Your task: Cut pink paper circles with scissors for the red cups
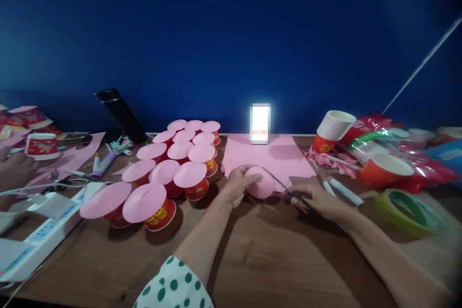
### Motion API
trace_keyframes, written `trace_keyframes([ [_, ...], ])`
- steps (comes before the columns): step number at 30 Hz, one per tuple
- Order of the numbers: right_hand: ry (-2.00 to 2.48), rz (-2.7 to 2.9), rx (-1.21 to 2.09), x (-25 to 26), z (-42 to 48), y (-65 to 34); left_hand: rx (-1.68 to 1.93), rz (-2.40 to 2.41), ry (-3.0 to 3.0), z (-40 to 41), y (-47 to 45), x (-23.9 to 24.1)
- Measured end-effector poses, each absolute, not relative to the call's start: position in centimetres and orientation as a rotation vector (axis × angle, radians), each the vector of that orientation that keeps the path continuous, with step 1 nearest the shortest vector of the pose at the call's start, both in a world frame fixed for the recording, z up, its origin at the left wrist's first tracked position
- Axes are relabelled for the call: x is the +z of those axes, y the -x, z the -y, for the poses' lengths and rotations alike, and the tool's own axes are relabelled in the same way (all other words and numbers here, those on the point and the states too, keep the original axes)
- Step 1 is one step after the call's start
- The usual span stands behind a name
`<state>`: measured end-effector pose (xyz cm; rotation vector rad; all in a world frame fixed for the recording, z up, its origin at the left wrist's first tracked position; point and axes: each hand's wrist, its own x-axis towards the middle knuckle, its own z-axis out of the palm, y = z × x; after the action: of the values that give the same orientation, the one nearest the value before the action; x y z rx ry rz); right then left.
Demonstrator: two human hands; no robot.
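Observation:
My left hand (238, 184) is closed round a pink paper disc (263, 184), holding it just above the wooden table (252, 260). My right hand (317, 200) grips a pair of scissors (287, 189) whose thin blades point up and left onto the disc. Behind both hands lies a stack of pink paper sheets (285, 156). To the left stand several upturned red paper cups topped with pink discs (169, 173).
A stack of red cups (332, 130) and a lone red cup (384, 169) sit at the right with plastic packets (375, 137) and green tape rolls (407, 207). A white power strip (46, 231), scissors and pens lie at the left. Another person's hand (14, 171) rests at far left. A bright phone (260, 123) leans on the blue wall.

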<state>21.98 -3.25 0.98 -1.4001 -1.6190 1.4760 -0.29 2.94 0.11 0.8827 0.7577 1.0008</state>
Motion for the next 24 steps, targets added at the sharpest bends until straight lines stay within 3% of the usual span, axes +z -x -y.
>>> trace_keyframes([
  [24, 1.358, 1.620, 1.494, 0.70, 3.17, -22.19, 1.010, -0.777, -0.890, -2.95, 0.31, 0.18],
])
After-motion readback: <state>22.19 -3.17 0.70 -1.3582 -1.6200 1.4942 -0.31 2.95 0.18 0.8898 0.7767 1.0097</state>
